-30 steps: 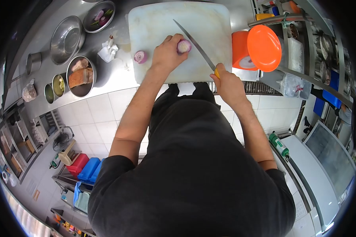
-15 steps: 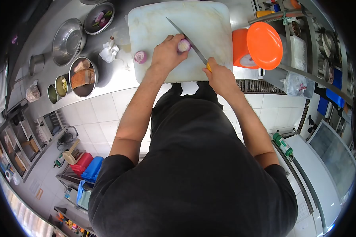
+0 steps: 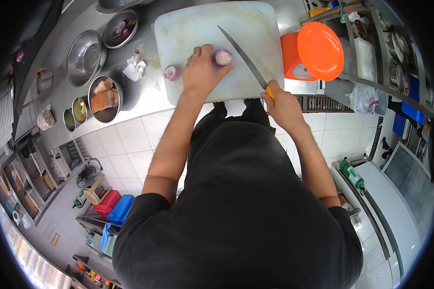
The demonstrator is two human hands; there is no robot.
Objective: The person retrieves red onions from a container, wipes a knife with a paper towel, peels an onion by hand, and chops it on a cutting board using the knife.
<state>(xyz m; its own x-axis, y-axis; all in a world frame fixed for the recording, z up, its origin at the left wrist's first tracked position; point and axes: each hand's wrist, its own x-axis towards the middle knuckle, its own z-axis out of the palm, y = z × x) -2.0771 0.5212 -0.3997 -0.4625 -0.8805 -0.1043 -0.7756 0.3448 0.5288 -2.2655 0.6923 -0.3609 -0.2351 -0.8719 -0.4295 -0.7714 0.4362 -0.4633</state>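
Note:
A cut red onion half (image 3: 222, 58) sits on the white cutting board (image 3: 250, 29), its pale face showing. My left hand (image 3: 201, 72) lies around its left side, fingers apart and thumb stretched out just below it. Another onion piece (image 3: 171, 73) is on the board's left side. In my right hand (image 3: 283, 107), the yellow handle of a long knife (image 3: 246, 59) is gripped. The blade points up and left over the board, to the right of the onion half and apart from it.
Left of the board lie a crumpled white tissue (image 3: 134, 68), a bowl of meat (image 3: 92, 111), an empty steel bowl (image 3: 84, 58) and a bowl with onion pieces (image 3: 112, 44). An orange container (image 3: 289, 50) with a round orange lid (image 3: 320, 50) stands at the right.
The knife has moved right, away from the onion half. My left hand's fingers have loosened from around the onion, which now shows more fully.

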